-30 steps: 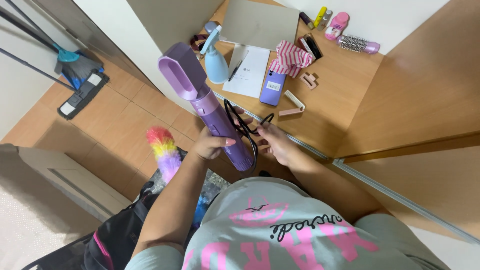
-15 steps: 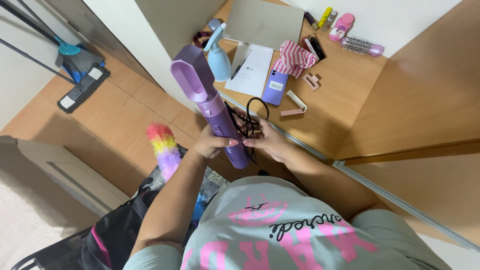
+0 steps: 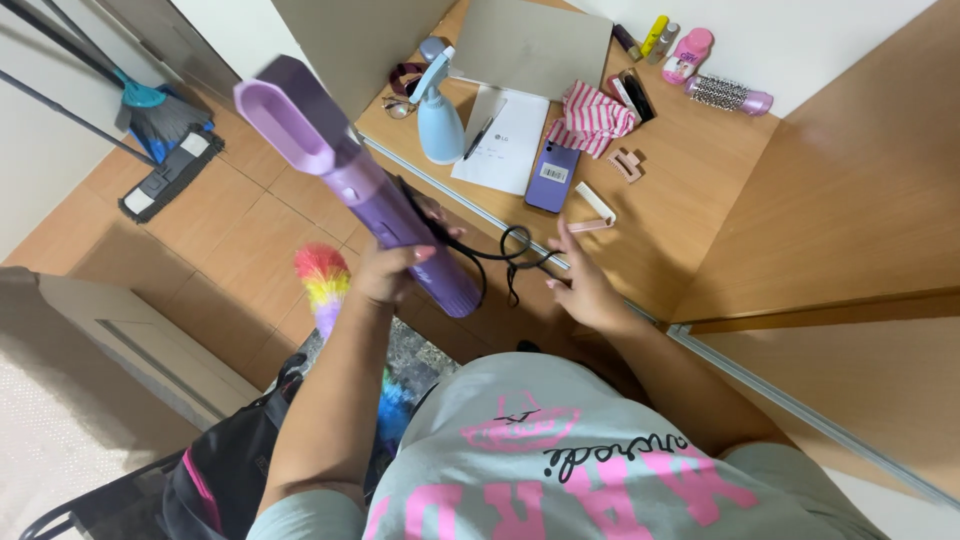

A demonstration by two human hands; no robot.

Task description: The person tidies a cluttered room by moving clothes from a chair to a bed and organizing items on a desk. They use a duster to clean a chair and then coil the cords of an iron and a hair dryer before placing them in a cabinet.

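My left hand [image 3: 388, 268] grips a purple hair styling tool [image 3: 345, 172] by its lower handle, nozzle end raised toward the upper left. Its black cord [image 3: 510, 252] loops down between my hands. To the right of the cord my right hand [image 3: 582, 283] is held open with fingers spread, holding nothing, above the near edge of the wooden desk [image 3: 690, 215].
On the desk lie a light blue spray bottle [image 3: 438, 110], a white paper with a pen [image 3: 500, 140], a purple phone [image 3: 553, 176], a striped cloth [image 3: 590, 115], a pink hair clip [image 3: 626, 164] and a round hairbrush [image 3: 727, 96]. A rainbow duster [image 3: 322, 280] and a mop [image 3: 160, 175] are on the floor.
My right hand let go of the cord and opened, moving right. My left hand lifted the styling tool higher and leftward.
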